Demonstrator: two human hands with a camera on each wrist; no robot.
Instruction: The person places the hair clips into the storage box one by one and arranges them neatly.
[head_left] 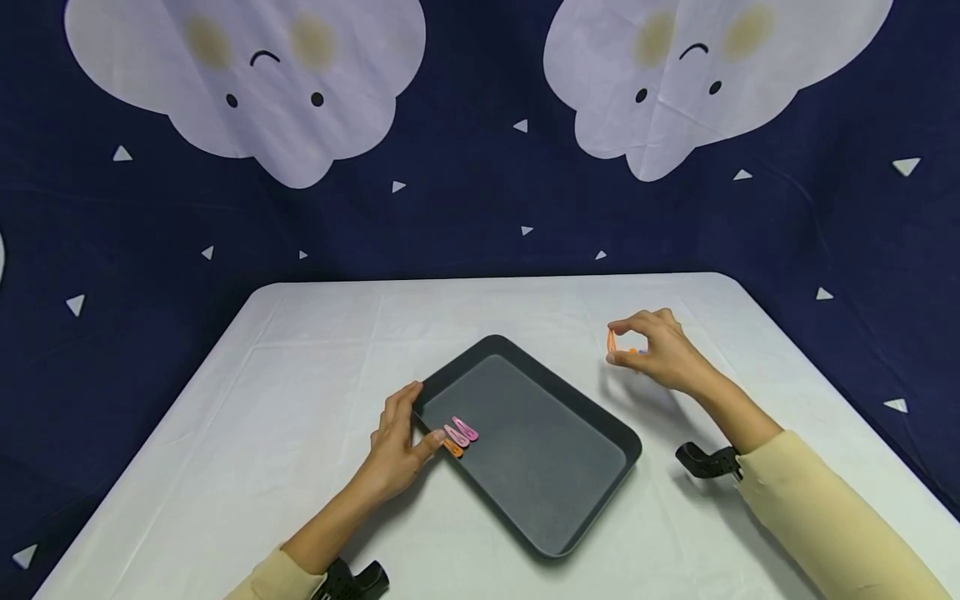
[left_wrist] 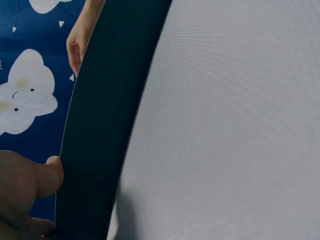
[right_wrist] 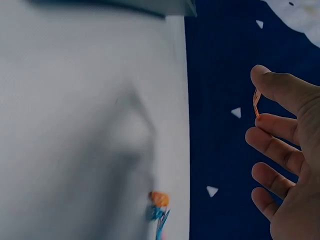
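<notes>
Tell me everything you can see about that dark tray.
The tray is dark grey, rectangular and shallow, with rounded corners, low raised walls and a flat floor. It looks matt; metal or plastic, I cannot tell. It lies aslant on the white table. Two pink clips and an orange clip lie inside near its left corner, where the person's left grip holds the rim.

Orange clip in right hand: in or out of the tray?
Out: in the head view, the right hand pinches the orange clip beyond the upper-right edge of the tray.
</notes>
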